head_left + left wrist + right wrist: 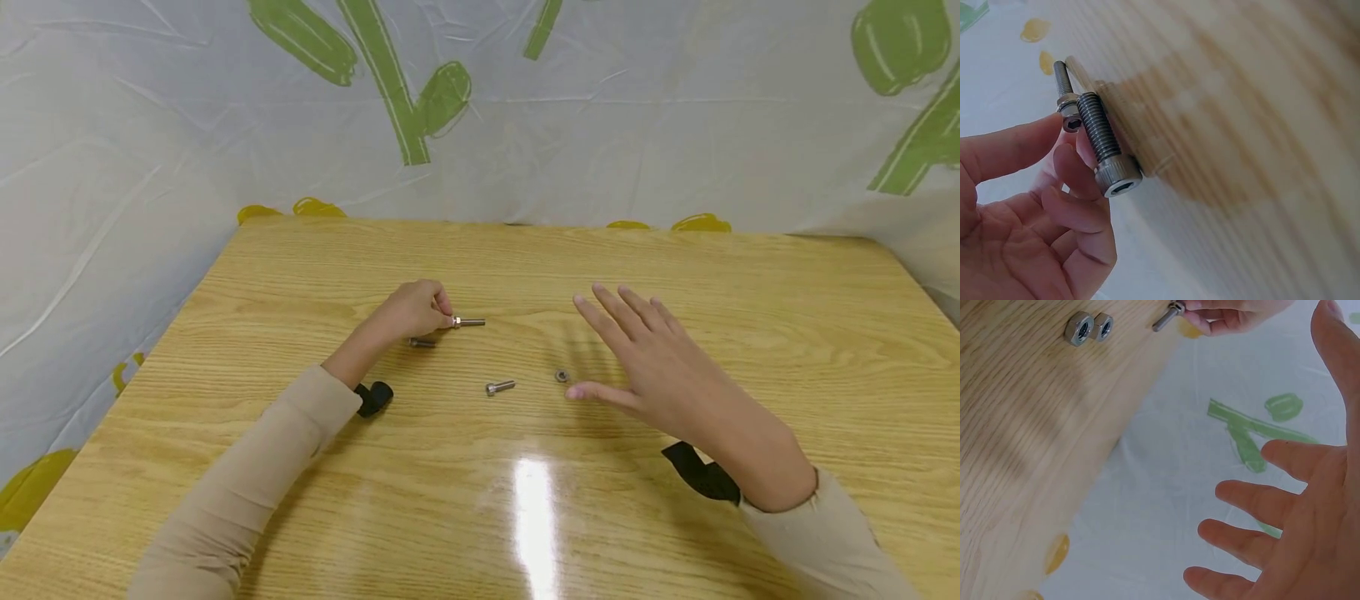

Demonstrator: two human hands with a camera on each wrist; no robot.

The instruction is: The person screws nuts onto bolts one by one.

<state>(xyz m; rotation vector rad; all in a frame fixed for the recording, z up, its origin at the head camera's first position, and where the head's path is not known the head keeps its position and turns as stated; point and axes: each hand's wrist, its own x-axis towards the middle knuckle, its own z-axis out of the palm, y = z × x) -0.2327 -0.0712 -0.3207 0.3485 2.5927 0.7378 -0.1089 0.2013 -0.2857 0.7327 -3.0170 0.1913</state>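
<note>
My left hand point(411, 312) pinches a thin socket-head bolt point(472, 322) between thumb and fingertips at its head end. A nut point(1068, 99) sits on this bolt close to the head, and its bare thread points right in the head view. Beside that hand lies a thicker socket-head bolt point(1099, 125), dark along its thread. My right hand point(667, 375) is held with fingers spread, holding nothing. Its thumb tip is near a hex nut point(562, 376); the right wrist view shows two hex nuts point(1079, 329) side by side.
Another short socket-head bolt point(500, 387) lies on the wood-grain table point(420, 500) between the hands. Black straps point(375, 398) show at both wrists. A pale sheet point(555, 158) with green and yellow patterns hangs behind the table's far edge.
</note>
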